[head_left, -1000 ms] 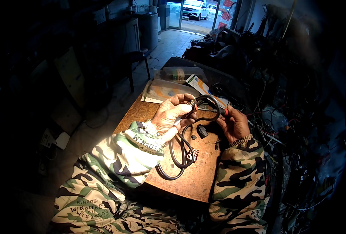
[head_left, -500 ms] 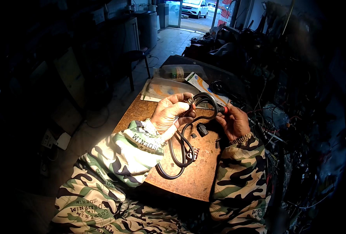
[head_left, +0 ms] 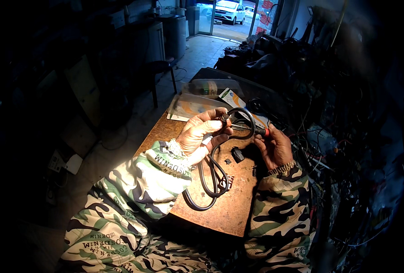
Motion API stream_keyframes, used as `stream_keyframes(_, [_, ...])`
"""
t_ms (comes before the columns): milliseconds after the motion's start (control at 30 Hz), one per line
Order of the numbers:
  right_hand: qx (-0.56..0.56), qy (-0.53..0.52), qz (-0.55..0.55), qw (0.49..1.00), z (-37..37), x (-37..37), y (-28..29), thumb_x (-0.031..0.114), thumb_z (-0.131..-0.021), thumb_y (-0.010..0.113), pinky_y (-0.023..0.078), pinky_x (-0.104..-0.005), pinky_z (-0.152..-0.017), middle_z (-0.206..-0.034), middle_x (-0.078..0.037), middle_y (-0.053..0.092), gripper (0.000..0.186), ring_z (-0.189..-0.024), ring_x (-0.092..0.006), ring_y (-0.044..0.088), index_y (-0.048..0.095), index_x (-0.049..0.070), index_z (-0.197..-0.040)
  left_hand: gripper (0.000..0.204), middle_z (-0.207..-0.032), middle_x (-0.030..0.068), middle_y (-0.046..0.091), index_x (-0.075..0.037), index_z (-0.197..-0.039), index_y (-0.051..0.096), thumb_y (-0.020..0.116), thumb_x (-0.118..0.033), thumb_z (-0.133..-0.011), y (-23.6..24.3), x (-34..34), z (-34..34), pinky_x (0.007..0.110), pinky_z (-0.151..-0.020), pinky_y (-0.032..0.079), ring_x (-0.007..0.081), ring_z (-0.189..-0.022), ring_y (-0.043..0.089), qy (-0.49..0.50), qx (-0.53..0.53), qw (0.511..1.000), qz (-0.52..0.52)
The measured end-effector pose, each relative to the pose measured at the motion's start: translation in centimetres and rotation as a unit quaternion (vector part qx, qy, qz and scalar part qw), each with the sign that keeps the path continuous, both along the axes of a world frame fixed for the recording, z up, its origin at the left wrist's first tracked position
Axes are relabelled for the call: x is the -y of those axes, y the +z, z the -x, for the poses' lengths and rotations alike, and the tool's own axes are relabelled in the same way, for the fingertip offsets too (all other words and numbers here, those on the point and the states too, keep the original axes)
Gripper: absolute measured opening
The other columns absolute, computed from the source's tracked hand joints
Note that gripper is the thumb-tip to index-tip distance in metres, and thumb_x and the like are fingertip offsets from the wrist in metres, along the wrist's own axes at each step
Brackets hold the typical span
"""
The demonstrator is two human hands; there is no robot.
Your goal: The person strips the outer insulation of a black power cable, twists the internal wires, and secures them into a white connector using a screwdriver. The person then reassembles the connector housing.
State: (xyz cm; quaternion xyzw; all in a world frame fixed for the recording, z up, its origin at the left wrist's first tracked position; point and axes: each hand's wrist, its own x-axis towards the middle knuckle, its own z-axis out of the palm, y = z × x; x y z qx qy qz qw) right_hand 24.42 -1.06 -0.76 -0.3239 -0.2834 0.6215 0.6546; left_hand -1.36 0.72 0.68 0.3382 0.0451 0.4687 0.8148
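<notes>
My left hand (head_left: 199, 135) is closed around the end of a black cable (head_left: 253, 122), pinching it between thumb and fingers. The cable loops up past the fingertips and hangs in coils onto the wooden table. In my right hand (head_left: 277, 146) is a screwdriver (head_left: 266, 132) with a red and black handle. Its thin shaft points left at the cable end; whether the tip touches anything there is hidden by my left fingers. Below the hands lie a black plug housing (head_left: 237, 154) and a small black piece (head_left: 228, 161).
Clear plastic packages (head_left: 197, 105) and a printed card (head_left: 231, 98) lie at the far side of the wooden table (head_left: 206, 220). A dark stool (head_left: 158, 67) stands beyond on the left. Tangled wires (head_left: 318, 157) and dark clutter crowd the right side.
My right hand has shifted slightly right with the screwdriver, and more of its shaft shows between the hands. My left hand keeps its grip on the cable.
</notes>
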Motion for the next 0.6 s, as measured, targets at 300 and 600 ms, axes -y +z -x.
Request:
stream_keyframes(300, [0.017,0.004,-0.017,1.000,0.00,0.20,0.33,0.020,-0.095,0.066,0.065,-0.0329,-0.068,-0.091,-0.014,0.066,0.027,-0.078,-0.0228,0.071,0.054,-0.002,-0.104,0.028,-0.104,0.0097,0.068,-0.005,-0.121,0.059,0.060,-0.001,-0.093,0.42,0.38,0.23,0.030,-0.087,0.059,0.0221,-0.096,0.069,-0.003,-0.001,1.000,0.009])
stream_keyframes(600, [0.027,0.051,-0.020,0.998,-0.58,0.09,-0.05,0.022,-0.095,0.066,0.062,-0.0321,-0.063,-0.089,-0.012,0.066,0.025,-0.076,-0.0224,0.070,0.056,0.000,-0.104,0.029,-0.104,0.0099,0.068,-0.004,-0.122,0.058,0.060,-0.002,-0.093,0.15,0.25,0.13,0.030,-0.087,0.059,0.0224,-0.096,0.069,-0.004,-0.004,1.000,0.000])
